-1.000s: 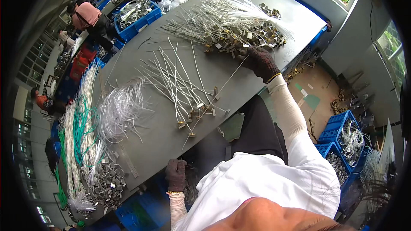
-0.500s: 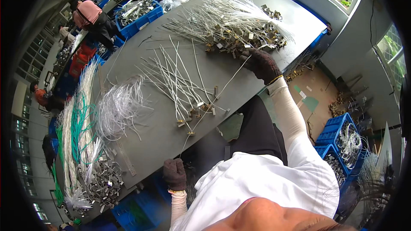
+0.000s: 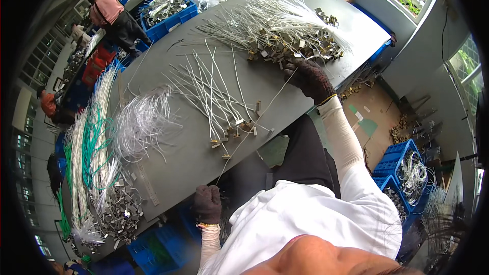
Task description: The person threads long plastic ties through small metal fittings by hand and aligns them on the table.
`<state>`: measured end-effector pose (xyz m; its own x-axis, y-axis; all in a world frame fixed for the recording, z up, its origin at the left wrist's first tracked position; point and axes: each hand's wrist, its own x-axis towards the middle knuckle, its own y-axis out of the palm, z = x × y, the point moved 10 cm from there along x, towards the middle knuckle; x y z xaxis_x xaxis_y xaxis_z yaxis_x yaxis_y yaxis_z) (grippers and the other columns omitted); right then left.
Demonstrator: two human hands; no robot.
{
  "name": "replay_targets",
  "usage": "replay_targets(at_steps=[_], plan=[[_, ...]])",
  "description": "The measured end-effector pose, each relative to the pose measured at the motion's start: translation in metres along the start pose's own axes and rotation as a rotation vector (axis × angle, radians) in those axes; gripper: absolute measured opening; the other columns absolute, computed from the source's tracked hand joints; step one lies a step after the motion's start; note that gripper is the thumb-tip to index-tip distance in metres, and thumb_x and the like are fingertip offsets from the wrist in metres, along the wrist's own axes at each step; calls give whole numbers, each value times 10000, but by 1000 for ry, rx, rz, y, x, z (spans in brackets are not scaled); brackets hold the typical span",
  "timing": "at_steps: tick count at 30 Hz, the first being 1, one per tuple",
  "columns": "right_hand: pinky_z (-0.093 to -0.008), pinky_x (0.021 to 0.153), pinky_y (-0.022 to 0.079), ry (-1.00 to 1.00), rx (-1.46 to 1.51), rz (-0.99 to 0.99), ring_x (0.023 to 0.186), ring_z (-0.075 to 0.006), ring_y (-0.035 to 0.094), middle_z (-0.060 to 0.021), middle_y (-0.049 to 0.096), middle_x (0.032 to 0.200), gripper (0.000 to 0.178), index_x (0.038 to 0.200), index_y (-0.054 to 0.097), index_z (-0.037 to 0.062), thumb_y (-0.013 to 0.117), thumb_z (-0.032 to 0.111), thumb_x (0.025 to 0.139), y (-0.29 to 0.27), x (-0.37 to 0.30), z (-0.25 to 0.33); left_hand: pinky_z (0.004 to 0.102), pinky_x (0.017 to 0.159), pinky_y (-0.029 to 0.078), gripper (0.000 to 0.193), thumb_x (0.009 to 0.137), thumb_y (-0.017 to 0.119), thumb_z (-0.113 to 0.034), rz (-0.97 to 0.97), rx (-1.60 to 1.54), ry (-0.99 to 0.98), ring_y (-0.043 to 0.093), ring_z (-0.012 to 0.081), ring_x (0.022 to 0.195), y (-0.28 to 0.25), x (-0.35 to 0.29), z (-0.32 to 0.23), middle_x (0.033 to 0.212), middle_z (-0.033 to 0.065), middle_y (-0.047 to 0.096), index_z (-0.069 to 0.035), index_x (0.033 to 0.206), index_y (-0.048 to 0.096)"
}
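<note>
Little moves since the earlier frame: both hands keep almost the same places, the strand between them bows slightly more, and one co-worker in pink (image 3: 107, 10) at far left stands somewhat straighter.

Far to the left of the left fingers lie long white bundles (image 3: 80, 168) with green strands (image 3: 97, 155) across them, and a heap of metal pieces (image 3: 121, 214) at their near end. Closer, ahead and to the left of the same fingers, clear strands (image 3: 145, 127) lie loosely on the bench (image 3: 188, 168).

At the near bench edge the left hand (image 3: 208, 205), gloved, makes a closed fist; its fingers seem to grip one end of a thin strand (image 3: 279, 93). Beyond these fingers, between the two hands, rests a small group of white strands (image 3: 207, 97) with metal ends.

Gloved too, the right hand (image 3: 311, 79) has curled fingers, which appear closed on the strand's other part; the exact contact is hidden. Just beyond these fingers spreads a large pile (image 3: 275, 25) of similar strands.

Work looks partway: the held strand is not yet put down, and many others lie gathered. Which ones are finished, I cannot tell.
</note>
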<state>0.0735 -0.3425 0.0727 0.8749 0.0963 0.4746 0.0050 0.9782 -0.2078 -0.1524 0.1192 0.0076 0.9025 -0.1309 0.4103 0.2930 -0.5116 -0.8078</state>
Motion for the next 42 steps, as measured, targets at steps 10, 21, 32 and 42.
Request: replay_targets(at_steps=[10, 21, 32, 42], plan=[[-427, 891, 591, 546, 964, -58, 1003, -269, 690, -114, 668, 1091, 246, 1138, 601, 46, 672, 212, 972, 116, -32, 62, 408, 710, 504, 175, 960, 603, -163, 57, -320, -71, 619, 330, 779, 9, 26, -44, 838, 148, 613, -23, 862, 642], [-315, 832, 552, 743, 534, 275, 906, -169, 690, -98, 720, 1014, 282, 1053, 677, 15, 660, 288, 984, 228, -78, 124, 320, 779, 509, 303, 1042, 548, -288, -117, -596, 45, 658, 208, 847, -5, 74, -108, 923, 106, 695, -4, 1016, 648], [-305, 939, 498, 123, 110, 517, 1068, -140, 614, -101, 642, 1263, 257, 1216, 661, -6, 617, 98, 985, 236, -108, 122, 338, 918, 510, 615, 1091, 305, -492, 139, -1214, -338, 667, 207, 1008, 25, 97, -100, 1097, 114, 712, 6, 1188, 652], [-359, 1029, 453, 142, 112, 336, 1214, -257, 589, -135, 639, 1299, 307, 1254, 647, -2, 622, 154, 990, 246, -93, 102, 344, 915, 520, 530, 1108, 297, -384, 74, -926, -265, 671, 217, 1001, 40, 90, -74, 1076, 133, 698, 10, 1188, 642]])
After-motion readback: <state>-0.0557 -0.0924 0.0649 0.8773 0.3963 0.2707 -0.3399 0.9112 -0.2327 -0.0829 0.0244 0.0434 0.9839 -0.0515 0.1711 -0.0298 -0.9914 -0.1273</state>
